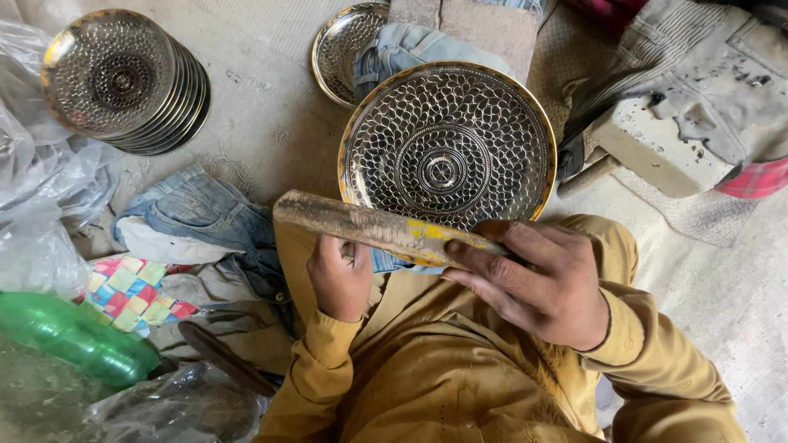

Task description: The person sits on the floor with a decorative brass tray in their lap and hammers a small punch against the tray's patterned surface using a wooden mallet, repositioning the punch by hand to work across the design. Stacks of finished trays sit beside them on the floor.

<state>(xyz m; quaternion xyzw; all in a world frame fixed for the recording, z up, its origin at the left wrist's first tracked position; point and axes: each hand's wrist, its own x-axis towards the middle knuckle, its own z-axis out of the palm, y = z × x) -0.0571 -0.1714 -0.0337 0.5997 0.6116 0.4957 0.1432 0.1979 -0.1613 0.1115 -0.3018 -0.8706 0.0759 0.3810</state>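
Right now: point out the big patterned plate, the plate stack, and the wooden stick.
patterned plate (447, 148), head view, embossed centre.
plate stack (115, 78), head view, face of the top plate.
wooden stick (361, 223), head view, bare middle between the hands.

front: patterned metal plate (447, 148) fills the space ahead, a second plate (341, 45) just behind it | left: stack of plates (123, 82), denim rags (201, 213), plastic sheeting (33, 189), green bottle (74, 336) crowd the floor | right: stone block (657, 152) under cloth (698, 66) | open: bare floor (263, 107) between stack and plate; mat (722, 287) at right
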